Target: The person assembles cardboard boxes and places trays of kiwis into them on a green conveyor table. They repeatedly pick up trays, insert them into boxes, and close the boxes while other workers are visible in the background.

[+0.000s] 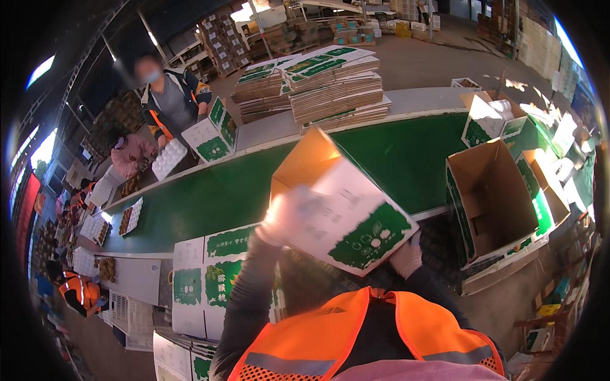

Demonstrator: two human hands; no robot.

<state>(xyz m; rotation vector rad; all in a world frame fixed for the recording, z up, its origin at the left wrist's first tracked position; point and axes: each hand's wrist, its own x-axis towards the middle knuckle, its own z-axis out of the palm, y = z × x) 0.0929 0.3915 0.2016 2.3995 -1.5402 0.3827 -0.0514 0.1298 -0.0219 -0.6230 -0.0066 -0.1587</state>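
Observation:
A white-and-green printed cardboard carton [333, 209] is tilted in front of me, its brown inside facing up and left. My left hand [288, 214], gloved and blurred by motion, lies across the carton's left side near the open end. Under the lower right corner, my right hand [407, 257] grips the carton; most of its fingers are hidden behind the board. Below the carton is a dark work surface [310, 274]. Flat printed carton blanks [190, 281] lie to the left of it, beside my left forearm.
A green conveyor belt [190, 209] runs across beyond the carton. Stacked flat cartons [336, 93] stand on its far ledge. Opened cartons [491, 205] sit at right. Across the belt, a person [174, 105] holds a white moulded tray [169, 159]. Trays of brown fruit [131, 216] lie at left.

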